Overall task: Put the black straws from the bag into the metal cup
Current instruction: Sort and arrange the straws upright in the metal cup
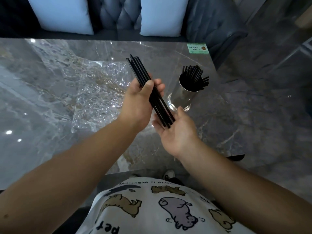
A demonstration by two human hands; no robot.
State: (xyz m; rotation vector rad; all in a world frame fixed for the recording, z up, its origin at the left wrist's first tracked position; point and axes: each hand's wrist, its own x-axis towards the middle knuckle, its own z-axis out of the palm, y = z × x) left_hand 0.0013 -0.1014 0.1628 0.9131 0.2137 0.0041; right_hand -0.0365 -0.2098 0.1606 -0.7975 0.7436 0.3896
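Black straws (148,88) are split between two places: one bundle stands fanned in the metal cup (187,92), and a second bundle lies slanted across my hands above the table (50,81), just left of the cup. I read the left hand (140,105) as gripping this bundle near its middle, thumb pressed on top and fingers curled beneath. The right hand (175,132) is held palm up with the fingers loosely spread, and the lower straw ends rest against the palm; it supports them without closing on them. The clear plastic bag (99,92) lies flat and crumpled on the table to the left, well apart from the cup. I judge the task well advanced: a good share of the straws is already in the cup, and the held bundle remains to be squared up and dropped in. I see no dark shapes in the bag, though glare and creases make that uncertain. Hidden or unclear items: the cup's interior below the rim, the cup's base behind the bundle, and the exact count of straws in either group.
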